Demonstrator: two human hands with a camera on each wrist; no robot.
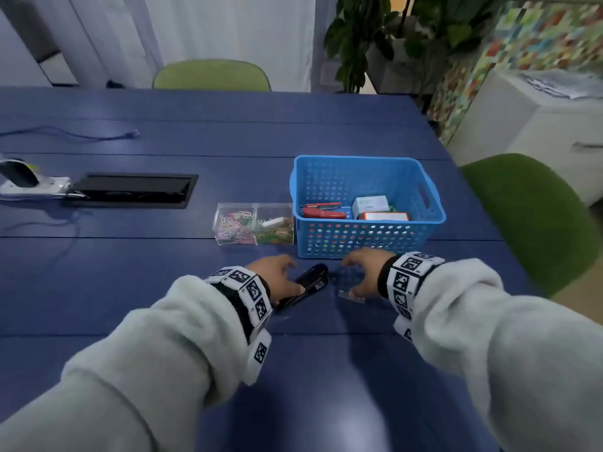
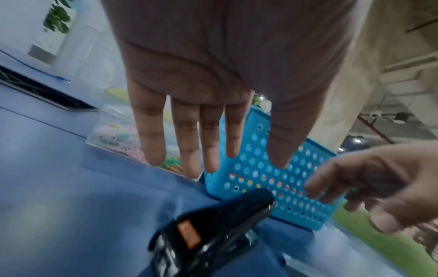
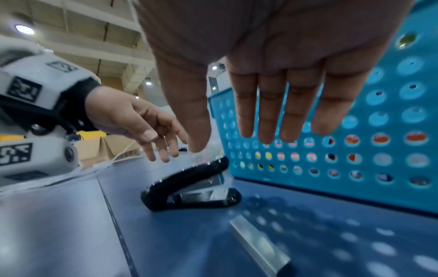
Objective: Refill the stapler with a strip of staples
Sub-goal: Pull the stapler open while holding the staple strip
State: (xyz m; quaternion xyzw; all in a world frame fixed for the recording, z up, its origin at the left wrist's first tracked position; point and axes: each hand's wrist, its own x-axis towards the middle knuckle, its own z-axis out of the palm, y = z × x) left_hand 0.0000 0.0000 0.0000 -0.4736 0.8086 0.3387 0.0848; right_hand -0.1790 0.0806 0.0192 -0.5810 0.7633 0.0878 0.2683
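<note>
A black stapler [image 1: 305, 283] [image 2: 213, 230] [image 3: 192, 189] lies closed on the blue table [image 1: 130, 288], just in front of the basket. A silver strip of staples [image 1: 350, 296] [image 3: 259, 241] lies on the table to its right. My left hand [image 1: 277, 272] [image 2: 208, 131] hovers over the stapler's left side with fingers straight and relaxed, holding nothing. My right hand [image 1: 367, 269] [image 3: 272, 112] hangs above the staple strip, fingers extended, also holding nothing. Neither hand grips anything.
A blue perforated basket [image 1: 368, 246] with a red stapler [image 1: 321, 211] and small boxes stands right behind the hands. Two clear boxes of paper clips [image 1: 253, 228] sit to its left. A black cable hatch [image 1: 130, 190] lies at the left. Green chairs stand at the far and right edges.
</note>
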